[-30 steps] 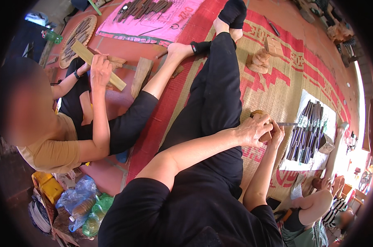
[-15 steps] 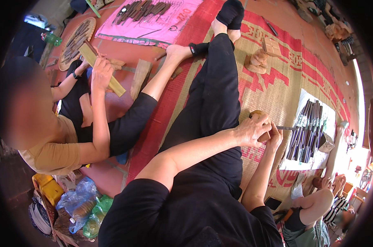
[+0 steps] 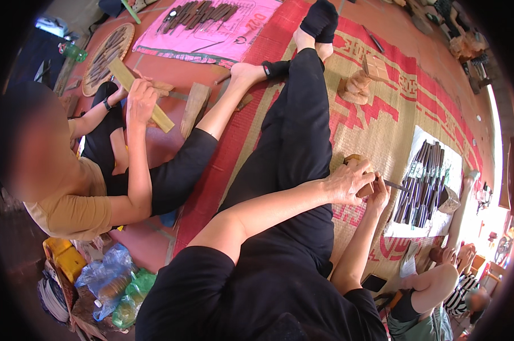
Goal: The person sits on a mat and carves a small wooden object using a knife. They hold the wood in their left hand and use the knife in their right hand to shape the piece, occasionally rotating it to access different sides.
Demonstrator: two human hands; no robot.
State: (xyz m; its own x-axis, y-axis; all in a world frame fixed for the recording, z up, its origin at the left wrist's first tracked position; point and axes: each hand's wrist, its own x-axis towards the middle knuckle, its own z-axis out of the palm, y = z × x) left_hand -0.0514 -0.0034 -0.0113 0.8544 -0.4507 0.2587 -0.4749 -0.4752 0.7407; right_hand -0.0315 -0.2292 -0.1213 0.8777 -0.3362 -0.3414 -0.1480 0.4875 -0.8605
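Note:
My left hand [image 3: 350,182] is closed around a small brown wooden carving [image 3: 366,190], part of which shows below the fingers. Close against it, my right hand [image 3: 378,198] pinches a slim, dark carving tool [image 3: 394,185] whose straight shaft sticks out to the right. The fingers hide where the tool meets the wood. Both hands are beside my right thigh, above the woven mat [image 3: 348,136]. On a white sheet [image 3: 390,226] to the right lie many dark carving tools [image 3: 421,184], the held shaft pointing toward them.
A carved wooden figure with a block top [image 3: 356,85] stands farther off on the mat. At left, a co-worker [image 3: 69,193] holds a yellowish wooden strip [image 3: 161,120]. More tools lie on a pink sheet [image 3: 234,34] and a round woven tray [image 3: 89,91]. Another person's knee [image 3: 441,278] is lower right.
The tool's outer end has swung toward me, so its shaft now slants, while my right hand has shifted only slightly. My left hand stays in place. The co-worker's hands have moved slightly.

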